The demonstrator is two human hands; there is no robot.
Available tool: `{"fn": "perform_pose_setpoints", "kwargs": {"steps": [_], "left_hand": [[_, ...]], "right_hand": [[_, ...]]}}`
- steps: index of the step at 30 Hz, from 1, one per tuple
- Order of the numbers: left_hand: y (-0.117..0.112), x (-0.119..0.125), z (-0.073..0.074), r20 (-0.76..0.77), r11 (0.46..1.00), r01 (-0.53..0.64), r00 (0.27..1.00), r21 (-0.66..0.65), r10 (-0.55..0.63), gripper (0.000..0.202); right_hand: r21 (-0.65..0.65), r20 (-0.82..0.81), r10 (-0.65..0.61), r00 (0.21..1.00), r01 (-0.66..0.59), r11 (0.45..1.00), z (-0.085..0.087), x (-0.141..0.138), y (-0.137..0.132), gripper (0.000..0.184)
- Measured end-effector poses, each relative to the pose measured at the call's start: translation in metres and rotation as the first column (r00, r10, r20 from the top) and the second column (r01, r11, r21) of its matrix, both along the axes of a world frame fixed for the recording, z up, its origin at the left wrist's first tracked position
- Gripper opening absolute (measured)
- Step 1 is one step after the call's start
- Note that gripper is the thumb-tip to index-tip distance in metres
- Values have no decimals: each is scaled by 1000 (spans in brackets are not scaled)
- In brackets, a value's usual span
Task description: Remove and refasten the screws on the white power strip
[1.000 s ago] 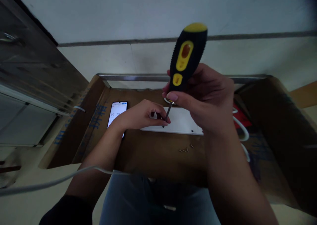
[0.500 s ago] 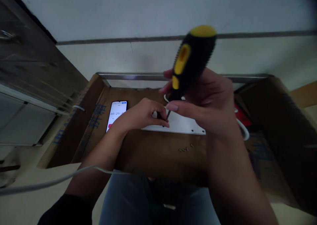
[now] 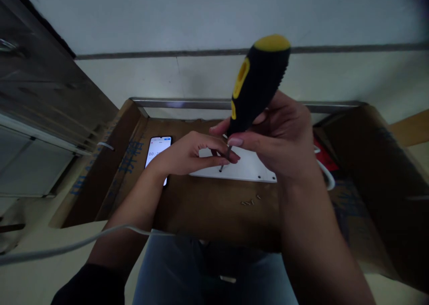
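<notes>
My right hand (image 3: 278, 139) grips a black-and-yellow screwdriver (image 3: 258, 81) by its handle, which leans up and to the right. Its thin steel shaft (image 3: 229, 153) points down at a white plate (image 3: 241, 168) lying on brown cardboard. My left hand (image 3: 191, 155) rests just left of the shaft, with its fingers curled closely around the lower part. Those fingers hide the tip, so I cannot tell whether a screw sits there. Several small screws (image 3: 250, 202) lie on the cardboard below the plate.
A smartphone (image 3: 157, 150) showing a timer lies left of the plate. Blue-printed cardboard flaps surround the work surface, with a metal bar behind it. A white cable runs past my left forearm, another lies at right near a red item, and a metal cabinet stands at left.
The screwdriver handle has turned about its shaft, so its yellow inlay faces further left, and it leans slightly more right. My left fingers have stretched a little to the right around the shaft.
</notes>
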State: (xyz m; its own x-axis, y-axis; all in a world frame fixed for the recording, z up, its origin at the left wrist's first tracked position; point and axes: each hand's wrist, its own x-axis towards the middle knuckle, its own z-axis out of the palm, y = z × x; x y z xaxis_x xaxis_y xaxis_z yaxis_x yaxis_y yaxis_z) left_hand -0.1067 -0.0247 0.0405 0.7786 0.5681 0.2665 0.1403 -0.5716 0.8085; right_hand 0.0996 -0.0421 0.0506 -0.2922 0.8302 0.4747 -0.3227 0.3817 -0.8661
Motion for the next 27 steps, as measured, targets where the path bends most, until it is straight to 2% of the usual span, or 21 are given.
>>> {"fn": "perform_pose_setpoints", "kwargs": {"steps": [3,6,9,14,16,18,21,25,27], "left_hand": [[1,-3,3,12,997,-26,1000,-74,27,15],[1,0,1,17,989,-99,995,-108,101,19],[-2,6,-3,24,979,-180,983,-96,183,31],[-4,12,-8,68,973,-229,971,-29,231,37],[-3,10,-7,77,978,-211,975,-10,211,33],[-2,7,-5,70,990,-143,987,-6,143,25],[-1,3,-1,59,996,-81,995,-27,82,20],[-2,4,1,78,989,-105,990,-107,114,21],[-3,7,-1,98,980,-149,982,-134,163,25]], "right_hand": [[-20,90,57,994,-56,998,1,-1,-2,35],[32,128,-34,991,30,999,1,-3,-3,35],[75,67,-125,990,120,990,0,-5,-2,40],[72,-12,-112,994,112,991,0,-3,1,41],[53,16,-64,998,63,997,-1,-1,2,40],[41,43,-28,999,26,999,-2,2,2,38],[56,56,-33,998,30,998,-3,3,1,31],[129,37,10,999,-15,992,1,1,1,32],[145,14,-10,1000,8,989,1,0,2,34]]}}
